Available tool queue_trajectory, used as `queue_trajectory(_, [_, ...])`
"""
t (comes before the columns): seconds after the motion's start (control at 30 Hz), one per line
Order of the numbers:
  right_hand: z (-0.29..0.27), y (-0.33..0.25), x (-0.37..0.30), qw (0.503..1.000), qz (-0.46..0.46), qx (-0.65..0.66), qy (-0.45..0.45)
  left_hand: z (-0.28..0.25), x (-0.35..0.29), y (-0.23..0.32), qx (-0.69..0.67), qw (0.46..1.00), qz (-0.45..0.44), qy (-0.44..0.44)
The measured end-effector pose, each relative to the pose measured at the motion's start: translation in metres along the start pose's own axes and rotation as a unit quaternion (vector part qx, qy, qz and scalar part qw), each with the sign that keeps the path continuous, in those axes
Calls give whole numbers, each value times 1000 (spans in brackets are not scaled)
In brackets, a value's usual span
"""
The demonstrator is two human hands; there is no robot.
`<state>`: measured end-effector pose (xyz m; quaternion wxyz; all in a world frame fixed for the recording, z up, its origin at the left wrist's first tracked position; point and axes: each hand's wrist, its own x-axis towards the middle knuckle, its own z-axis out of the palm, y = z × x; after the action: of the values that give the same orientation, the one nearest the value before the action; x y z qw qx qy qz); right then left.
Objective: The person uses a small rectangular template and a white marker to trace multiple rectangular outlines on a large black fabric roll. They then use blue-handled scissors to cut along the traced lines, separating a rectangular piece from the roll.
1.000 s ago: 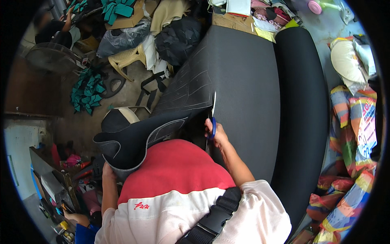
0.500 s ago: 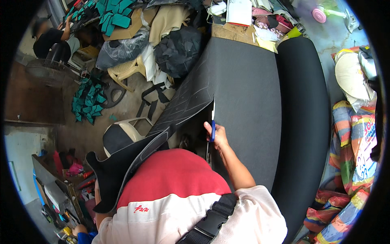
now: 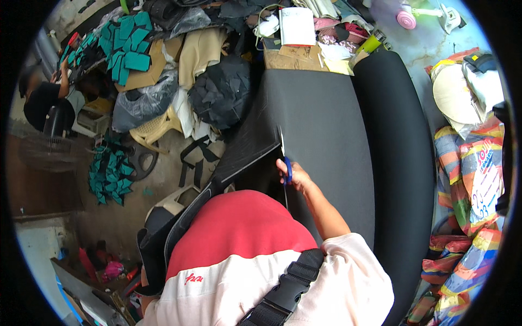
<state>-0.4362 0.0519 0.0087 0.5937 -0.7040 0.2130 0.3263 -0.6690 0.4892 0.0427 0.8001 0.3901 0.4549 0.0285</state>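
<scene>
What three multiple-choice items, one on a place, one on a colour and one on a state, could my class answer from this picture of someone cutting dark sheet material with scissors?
1. Where is the roll of black material?
A. right of the flat black sheet
B. left of the yellow plastic chair
C. on the person's lap

2. What colour are the scissor handles?
A. red
B. blue
C. green

3. How does the cut strip lie?
A. flat on the sheet
B. lifted and hanging off to the left
C. rolled up tight

Answers:
1 A, the roll runs along the right edge of the black sheet.
2 B, blue loops show in the right hand gripping the scissors.
3 B, its ribbed strip rises from the cut and hangs leftward.
</scene>
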Motion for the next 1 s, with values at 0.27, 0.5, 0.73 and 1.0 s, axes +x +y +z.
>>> queue_trajectory(0.27, [11,-15,-6,1000,9,5,12,63,46,16,3,999,-29,-22])
queue_trajectory(0.5, [3,-11,-6,999,-21,5,34,92,56,12,5,999,-38,-2])
queue_trajectory(0.73, [-14,-16,28,1000,1,5,-28,120,60,5,8,999,-40,0])
queue_trajectory(1.0, [-10,-50,40,1000,-6,0,10,124,50,3,8,999,-32,-4])
